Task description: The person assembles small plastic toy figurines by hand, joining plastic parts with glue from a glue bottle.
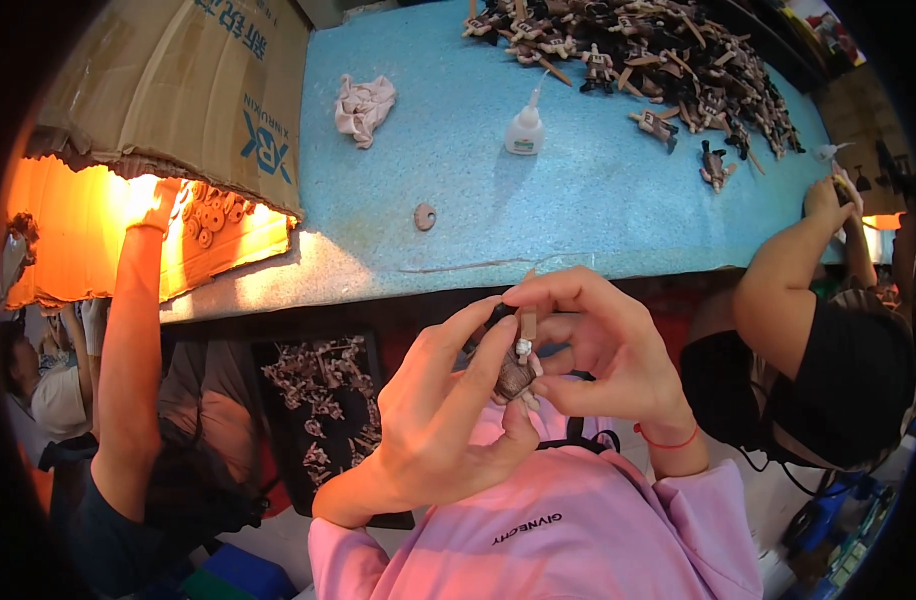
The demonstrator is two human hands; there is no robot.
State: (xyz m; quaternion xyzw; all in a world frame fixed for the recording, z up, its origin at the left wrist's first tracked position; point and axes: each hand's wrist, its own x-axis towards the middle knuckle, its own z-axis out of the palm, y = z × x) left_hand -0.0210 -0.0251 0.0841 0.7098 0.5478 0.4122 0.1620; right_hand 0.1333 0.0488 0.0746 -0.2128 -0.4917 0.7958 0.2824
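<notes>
Close in front of my chest, both my hands are closed round a small brown and pale figurine (515, 378). My left hand (448, 410) grips it with thumb and fingers from one side. On the other side the fingertips of my right hand (606, 350) pinch its upper and side parts, where a flat tan piece (527, 322) stands up. My fingers hide much of the figurine. On the blue table ahead lies a small brown disc-like piece (425, 216). Beyond it stands a white dropper bottle (525, 128) with a thin pointed nozzle, upright.
A big heap of similar figurines (668, 70) covers the back right of the blue table (378, 240). A crumpled pale cloth (364, 108) lies at the back left. A cardboard box (178, 90) shades a lit space with round pieces; a co-worker's arm (128, 350) reaches in. Another person (808, 330) sits right.
</notes>
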